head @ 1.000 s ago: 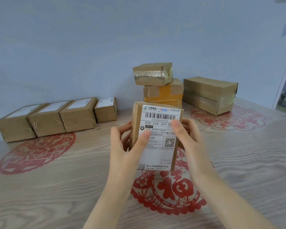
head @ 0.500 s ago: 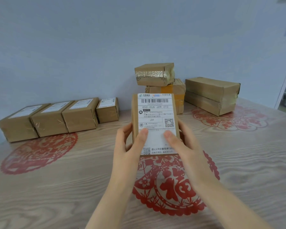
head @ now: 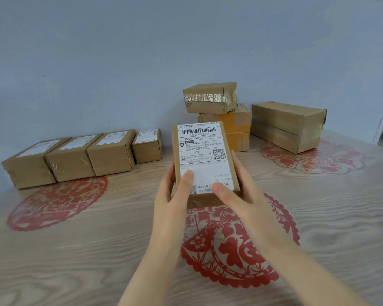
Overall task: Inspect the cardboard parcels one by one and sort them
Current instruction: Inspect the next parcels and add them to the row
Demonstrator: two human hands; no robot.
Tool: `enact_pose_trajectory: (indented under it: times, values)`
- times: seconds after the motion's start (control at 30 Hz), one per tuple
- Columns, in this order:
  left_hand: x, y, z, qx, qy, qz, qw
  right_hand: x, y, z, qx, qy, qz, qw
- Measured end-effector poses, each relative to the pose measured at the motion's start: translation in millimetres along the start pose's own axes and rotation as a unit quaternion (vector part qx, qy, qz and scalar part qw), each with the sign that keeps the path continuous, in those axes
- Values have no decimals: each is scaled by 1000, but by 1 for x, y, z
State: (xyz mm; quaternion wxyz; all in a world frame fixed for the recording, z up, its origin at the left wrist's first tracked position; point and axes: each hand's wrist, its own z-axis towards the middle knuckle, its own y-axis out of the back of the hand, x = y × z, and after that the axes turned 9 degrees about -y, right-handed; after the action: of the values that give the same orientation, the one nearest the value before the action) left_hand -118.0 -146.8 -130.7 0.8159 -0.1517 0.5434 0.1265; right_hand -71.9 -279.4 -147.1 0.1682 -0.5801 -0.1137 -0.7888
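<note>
Holding is done by both hands: the labelled parcel is grasped at its lower sides by the left hand and right hand, thumbs on the label, above the table over the middle red paper-cut. A slip is judged possible, the far end being unsupported; missorting would follow from a misread label. Counted: one parcel held, four in the left row, two in the rear stack, apparently two in the right pair.

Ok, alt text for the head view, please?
The left hand and right hand hold a cardboard parcel, its shipping label facing the camera. A row of four labelled parcels sits back left on the table; stacked parcels back right.
</note>
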Motion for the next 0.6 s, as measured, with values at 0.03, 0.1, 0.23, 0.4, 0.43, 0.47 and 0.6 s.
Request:
enact_pose_trajectory:
  times: [0.03,0.1,0.23,0.4,0.43,0.47,0.6]
  values:
    - [0,0,0,0,1,0,1000,-1,0,1,-2,-2,2,1000]
    - [0,0,0,1,9,-2,1000,-2,0,2,-7,-3,0,1000]
    - [1,-1,-1,29,10,5,1000,-6,-2,5,-20,4,-7,1000]
    - [2,-4,-1,52,-1,33,998,-5,3,7,-19,0,13,1000]
    - [2,-4,0,48,-2,34,998,-5,3,7,-19,-3,14,1000]
    - [1,-3,0,46,-2,35,998,-5,3,7,-19,-6,14,1000]
    - [0,-4,0,45,-2,41,998,-6,1,7,-27,-12,21,999]
